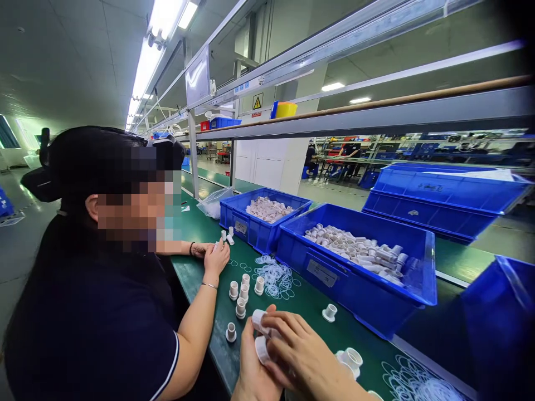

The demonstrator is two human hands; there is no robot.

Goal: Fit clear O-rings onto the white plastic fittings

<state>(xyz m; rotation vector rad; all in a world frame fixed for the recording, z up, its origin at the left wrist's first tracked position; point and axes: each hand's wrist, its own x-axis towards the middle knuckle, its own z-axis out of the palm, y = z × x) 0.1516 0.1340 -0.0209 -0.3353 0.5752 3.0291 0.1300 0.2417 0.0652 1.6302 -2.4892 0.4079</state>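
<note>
Low in the head view, my left hand (253, 370) and my right hand (303, 353) meet over the green bench (309, 303). Together they grip a white plastic fitting (259, 333), its two round ends showing between the fingers. Another white fitting (350, 360) stands just right of my right hand, and one more white fitting (330, 312) lies farther back. Several finished-looking fittings (241, 292) stand upright in a group to the left. A heap of thin clear rings (275, 277) is spread behind them.
A co-worker in a dark shirt (96, 323) sits at my left, their hands (215, 256) holding a small white part. Two blue bins of white fittings (355, 278) (263, 223) line the bench behind. More rings (418, 384) lie at lower right beside another blue bin (497, 328).
</note>
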